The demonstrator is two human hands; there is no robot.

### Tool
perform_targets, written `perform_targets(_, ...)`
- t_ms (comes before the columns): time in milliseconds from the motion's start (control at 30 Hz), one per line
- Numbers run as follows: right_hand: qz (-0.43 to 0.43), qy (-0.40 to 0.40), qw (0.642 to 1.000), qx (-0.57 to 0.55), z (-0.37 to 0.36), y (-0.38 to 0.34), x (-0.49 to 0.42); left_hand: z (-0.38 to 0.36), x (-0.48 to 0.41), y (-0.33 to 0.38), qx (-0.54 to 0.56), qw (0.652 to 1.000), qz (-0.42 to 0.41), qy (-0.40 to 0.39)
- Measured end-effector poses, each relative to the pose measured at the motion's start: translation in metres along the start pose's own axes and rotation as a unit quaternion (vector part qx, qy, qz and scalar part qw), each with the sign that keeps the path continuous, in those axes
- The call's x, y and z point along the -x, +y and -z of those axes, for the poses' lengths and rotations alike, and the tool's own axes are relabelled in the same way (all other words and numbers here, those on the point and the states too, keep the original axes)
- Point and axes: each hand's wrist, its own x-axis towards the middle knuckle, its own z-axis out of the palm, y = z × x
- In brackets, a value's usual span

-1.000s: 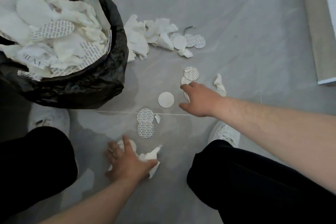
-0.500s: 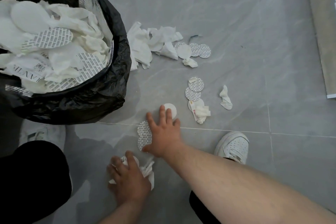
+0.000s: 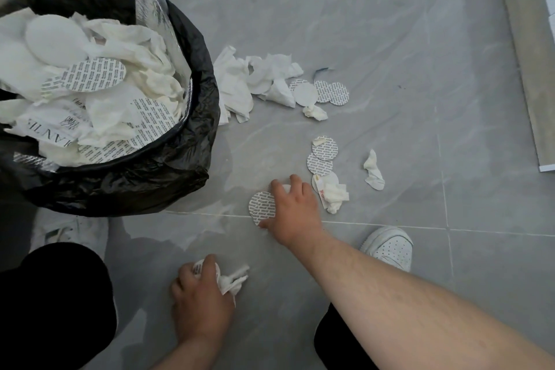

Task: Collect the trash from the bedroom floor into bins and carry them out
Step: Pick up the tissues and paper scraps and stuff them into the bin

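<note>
Right hand (image 3: 292, 213) has swung back, fingers curling onto the paper discs (image 3: 262, 207); left hand (image 3: 201, 300) clutches crumpled tissue (image 3: 232, 279), bin-bound soon.

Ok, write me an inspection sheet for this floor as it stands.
Surface: grey tiled floor with pale grout lines.
Job's things: black-lined bin, heaped with tissue and round discs; tissue pile against its side; loose discs and a tissue scrap scattered further out.
Clutter: thin dark scrap beyond the pile.
Hands: left hand grips crumpled tissue; right hand lies over a printed disc with the thumb at its edge, grip unclear.
Cables: nothing seen.
Surroundings: white shoe; beige board along the right.
</note>
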Motion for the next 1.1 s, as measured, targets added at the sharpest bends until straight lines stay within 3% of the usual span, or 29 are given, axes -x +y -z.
perform_targets(267, -0.052, -0.060, 0.994, -0.076, 0.003, 0.006, -0.008, 0.013, -0.009, 0.021, 0.070, 0.997, -0.021, -0.002)
perform_targets(500, -0.039, -0.084, 0.966, -0.242, 0.035, 0.033, -0.019, 0.017, -0.016, 0.026, 0.074, 0.997, -0.034, -0.005)
perform_targets(600, 0.023, -0.150, 0.967, -0.204, 0.049, 0.038, -0.014, 0.015, -0.017, 0.025, 0.066, 0.997, -0.040, -0.004)
perform_targets(733, 0.118, -0.217, 0.967, -0.059, 0.022, 0.033, 0.005, 0.019, -0.019, 0.025, 0.057, 0.997, -0.044, -0.002)
perform_targets(867, 0.192, -0.163, 0.967, 0.038, -0.007, 0.029, 0.021, 0.024, -0.026, 0.025, 0.055, 0.996, -0.065, 0.008)
perform_targets(1100, 0.152, -0.130, 0.980, 0.008, 0.004, 0.031, 0.014, 0.029, -0.036, 0.022, 0.061, 0.994, -0.086, -0.003)
